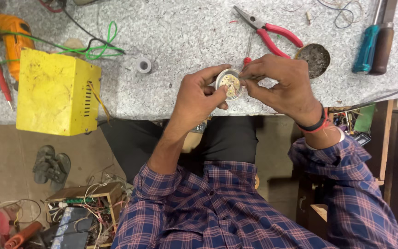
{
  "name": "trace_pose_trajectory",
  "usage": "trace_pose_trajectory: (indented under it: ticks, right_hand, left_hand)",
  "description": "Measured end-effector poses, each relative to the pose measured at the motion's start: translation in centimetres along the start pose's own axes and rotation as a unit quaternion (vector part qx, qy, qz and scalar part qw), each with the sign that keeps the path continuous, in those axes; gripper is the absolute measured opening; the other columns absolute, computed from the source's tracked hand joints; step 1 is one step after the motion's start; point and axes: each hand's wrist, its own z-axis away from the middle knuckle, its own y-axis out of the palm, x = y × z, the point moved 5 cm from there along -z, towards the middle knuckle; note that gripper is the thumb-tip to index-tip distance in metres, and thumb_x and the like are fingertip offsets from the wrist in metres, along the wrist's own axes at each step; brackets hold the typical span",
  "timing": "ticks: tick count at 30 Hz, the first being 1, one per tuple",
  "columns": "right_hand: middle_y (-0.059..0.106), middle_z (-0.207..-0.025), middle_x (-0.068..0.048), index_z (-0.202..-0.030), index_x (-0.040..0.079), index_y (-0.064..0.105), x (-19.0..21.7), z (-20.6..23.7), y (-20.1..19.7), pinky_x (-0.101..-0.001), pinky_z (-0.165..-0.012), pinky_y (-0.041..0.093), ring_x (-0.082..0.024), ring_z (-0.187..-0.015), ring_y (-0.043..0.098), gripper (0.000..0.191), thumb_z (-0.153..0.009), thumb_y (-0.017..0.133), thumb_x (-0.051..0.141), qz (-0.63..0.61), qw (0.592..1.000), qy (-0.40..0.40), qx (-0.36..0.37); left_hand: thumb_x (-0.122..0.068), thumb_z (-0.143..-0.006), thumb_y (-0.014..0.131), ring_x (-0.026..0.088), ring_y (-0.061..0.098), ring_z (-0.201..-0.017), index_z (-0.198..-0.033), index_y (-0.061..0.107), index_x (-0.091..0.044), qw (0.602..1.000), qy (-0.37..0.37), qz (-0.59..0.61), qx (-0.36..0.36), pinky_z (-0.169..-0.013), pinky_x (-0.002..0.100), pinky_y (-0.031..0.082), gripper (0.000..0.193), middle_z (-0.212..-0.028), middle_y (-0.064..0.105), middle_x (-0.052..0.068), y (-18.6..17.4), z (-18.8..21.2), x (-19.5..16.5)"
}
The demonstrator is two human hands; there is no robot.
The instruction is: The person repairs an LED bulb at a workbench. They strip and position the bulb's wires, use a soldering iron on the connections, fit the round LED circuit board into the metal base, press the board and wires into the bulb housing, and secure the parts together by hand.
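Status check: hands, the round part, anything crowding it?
Left hand grips small round metal part above bench edge. Right hand fingers pinch at its rim. Red-handled pliers lie just behind, apart; nothing blocking.

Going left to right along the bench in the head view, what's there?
Orange drill → yellow box → grey ring → left hand → round part → right hand → round tin → teal screwdriver
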Motion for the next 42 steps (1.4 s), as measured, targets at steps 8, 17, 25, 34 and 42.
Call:
trace_pose_trajectory:
  ticks: [8,17,25,34,42]
  right_hand:
    - [0.067,-0.099,-0.005,-0.104,0.009,0.077,0.8,-2.8,0.8,-0.0358,-0.063,0.053,-0.02,-0.082,0.066,0.014,-0.093,0.083,0.015,0.121,0.973,-0.143,0.138]
    - [0.066,-0.098,-0.002,-0.103,0.009,0.077,1.4,-4.0,1.1,-0.0358,-0.065,0.054,-0.02,-0.089,0.067,0.012,-0.093,0.081,0.016,0.174,0.957,-0.177,0.149]
    - [0.066,-0.098,-0.001,-0.104,0.011,0.079,2.0,-4.4,1.4,-0.0339,-0.064,0.055,-0.018,-0.09,0.067,0.011,-0.093,0.078,0.013,0.241,0.938,-0.186,0.165]
    - [0.065,-0.097,-0.001,-0.105,0.01,0.08,2.5,-4.7,1.6,-0.0332,-0.068,0.055,-0.018,-0.089,0.064,0.014,-0.093,0.076,0.013,0.264,0.925,-0.2,0.187]
    - [0.066,-0.1,-0.002,-0.106,0.008,0.078,3.1,-4.8,1.4,-0.0349,-0.074,0.057,-0.02,-0.095,0.065,0.017,-0.09,0.074,0.013,0.257,0.924,-0.21,0.193]
  left_hand:
    - [-0.002,-0.093,0.069,0.006,0.071,-0.075,-0.137,0.064,0.002,0.998,0.013,-0.061,0.007,-0.063,0.023,0.064,0.045,-0.103,0.076,0.009,0.0,0.6,-0.6]
    - [-0.002,-0.089,0.069,0.007,0.074,-0.076,-0.135,0.063,0.003,0.998,0.004,-0.061,0.01,-0.062,0.024,0.065,0.046,-0.105,0.077,0.009,-0.4,-0.1,-0.9]
    - [-0.002,-0.089,0.07,0.007,0.072,-0.072,-0.137,0.062,0.003,0.997,0.008,-0.071,0.01,-0.06,0.024,0.064,0.049,-0.114,0.077,0.011,-0.5,-0.3,-1.2]
    - [-0.003,-0.09,0.071,0.008,0.074,-0.073,-0.137,0.062,0.003,0.997,0.005,-0.079,0.012,-0.06,0.023,0.065,0.048,-0.117,0.077,0.013,-0.6,-0.4,-1.4]
    - [-0.001,-0.092,0.069,0.008,0.073,-0.071,-0.138,0.062,0.003,0.998,0.011,-0.055,0.016,-0.059,0.023,0.064,0.047,-0.115,0.077,0.013,-0.6,-0.2,-1.2]
